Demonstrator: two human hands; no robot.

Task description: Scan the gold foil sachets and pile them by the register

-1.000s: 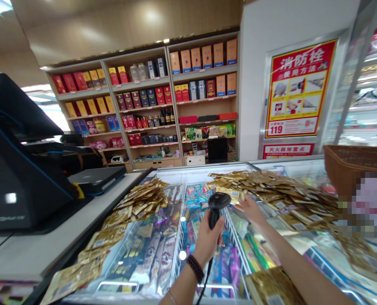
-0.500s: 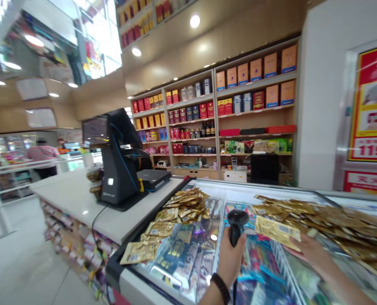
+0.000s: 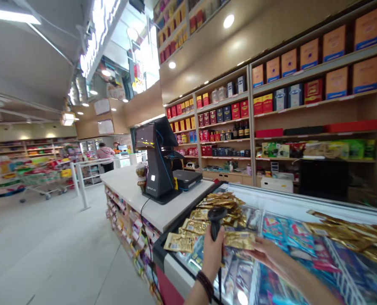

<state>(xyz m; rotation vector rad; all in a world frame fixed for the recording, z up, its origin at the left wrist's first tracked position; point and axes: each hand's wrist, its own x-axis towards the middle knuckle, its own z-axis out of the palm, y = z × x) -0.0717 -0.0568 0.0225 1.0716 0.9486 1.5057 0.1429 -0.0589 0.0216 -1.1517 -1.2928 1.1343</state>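
My left hand [image 3: 213, 245], with a dark beaded bracelet at the wrist, is wrapped round the handle of a black barcode scanner [image 3: 217, 214]. The scanner's head points up and away, and its cable hangs down below the hand. Between the fingers of my right hand [image 3: 266, 250] is the end of a flat gold foil packet [image 3: 239, 240], held just right of the scanner above the freezer glass. A pile of similar gold packets [image 3: 222, 202] lies on the glass behind the scanner. More single packets [image 3: 178, 242] lie to its left.
Under the glass of the chest freezer [image 3: 172, 264] are colourful packs in wire baskets. Another heap of gold packets [image 3: 360, 235] lies at right. A checkout terminal [image 3: 159, 165] stands on the white counter [image 3: 127, 180]. Shelves of boxes [image 3: 309, 91] line the back; a person [image 3: 105, 156] stands far left.
My view has turned left. Both hands have moved left over the freezer with the scanner and the gold packet, from near the right heap to beside the left pile.
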